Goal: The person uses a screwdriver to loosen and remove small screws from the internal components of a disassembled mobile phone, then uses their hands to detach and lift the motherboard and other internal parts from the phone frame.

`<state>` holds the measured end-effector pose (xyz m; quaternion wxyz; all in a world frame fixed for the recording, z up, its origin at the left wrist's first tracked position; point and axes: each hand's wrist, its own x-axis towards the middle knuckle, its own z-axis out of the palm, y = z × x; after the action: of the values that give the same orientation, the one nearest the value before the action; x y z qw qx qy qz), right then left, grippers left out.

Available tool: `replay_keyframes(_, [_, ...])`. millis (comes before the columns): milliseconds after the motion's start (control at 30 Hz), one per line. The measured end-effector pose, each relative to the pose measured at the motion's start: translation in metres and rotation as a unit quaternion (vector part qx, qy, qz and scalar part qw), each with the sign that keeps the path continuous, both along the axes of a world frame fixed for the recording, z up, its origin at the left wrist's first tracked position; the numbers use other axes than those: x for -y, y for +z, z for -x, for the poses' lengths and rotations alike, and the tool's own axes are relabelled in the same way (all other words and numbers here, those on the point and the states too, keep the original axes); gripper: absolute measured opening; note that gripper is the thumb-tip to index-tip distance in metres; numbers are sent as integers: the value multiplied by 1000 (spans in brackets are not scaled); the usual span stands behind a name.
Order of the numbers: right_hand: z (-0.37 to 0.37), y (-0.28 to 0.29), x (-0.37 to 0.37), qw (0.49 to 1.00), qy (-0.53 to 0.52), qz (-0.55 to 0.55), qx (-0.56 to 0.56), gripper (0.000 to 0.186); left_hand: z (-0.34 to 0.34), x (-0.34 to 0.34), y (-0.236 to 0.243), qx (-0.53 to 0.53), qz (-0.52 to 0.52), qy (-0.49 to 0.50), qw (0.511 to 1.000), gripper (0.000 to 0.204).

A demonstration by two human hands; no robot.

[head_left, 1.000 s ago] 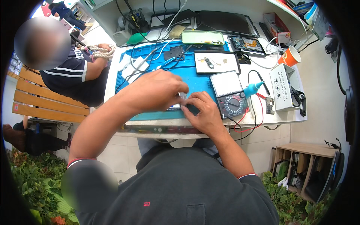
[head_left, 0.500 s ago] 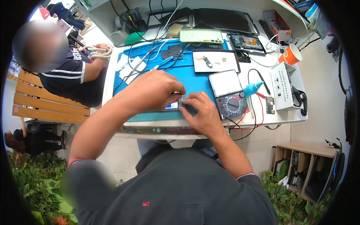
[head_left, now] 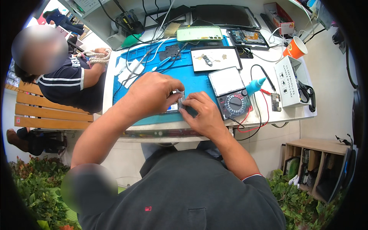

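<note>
An opened phone (head_left: 173, 107) with a blue and white label inside lies on the blue work mat (head_left: 193, 82), mostly covered by my hands. Over its upper part, my left hand (head_left: 156, 91) is closed in a pinch; a small piece seems to be at the fingertips, too hidden to name. My right hand (head_left: 203, 114) grips the phone's right end between thumb and fingers. Just right of that hand stands an analog multimeter (head_left: 234, 103) with its lid up. Behind my hands, a blue-handled tool (head_left: 161, 64) lies on the mat.
A tray of small parts (head_left: 215, 59), a green phone cover (head_left: 199, 33) and cables surround the mat. To the right are a teal bottle (head_left: 255, 86), a circuit board (head_left: 275, 102), a white box (head_left: 288, 80), scissors (head_left: 306, 96) and an orange cup (head_left: 295, 48). Another person (head_left: 65, 76) sits at left.
The view has shifted slightly, moving the bench things a little left. My left fingertips are now higher over the phone, showing more of its end. Right hand still holds it.
</note>
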<state>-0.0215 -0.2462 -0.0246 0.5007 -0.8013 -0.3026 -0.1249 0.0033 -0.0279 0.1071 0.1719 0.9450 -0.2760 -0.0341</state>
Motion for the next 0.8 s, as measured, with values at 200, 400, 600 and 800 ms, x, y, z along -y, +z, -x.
replay_keyframes(200, [-1, -1, 0, 1000, 2, -3, -3, 20, -9, -9, 7, 32, 2, -102, 994, 21])
replay_keyframes(400, [-1, -1, 0, 1000, 6, -1, -6, 20, -4, 2, 0, 21, -13, 0, 1000, 20])
replay_keyframes(600, [-1, 0, 1, 1000, 6, 0, -3, 19, 1, 5, 12, -1, -4, -23, 1000, 14])
replay_keyframes(800, [-1, 0, 2, 1000, 5, 9, 3, 22, -2, -3, 13, 12, 6, -90, 996, 18])
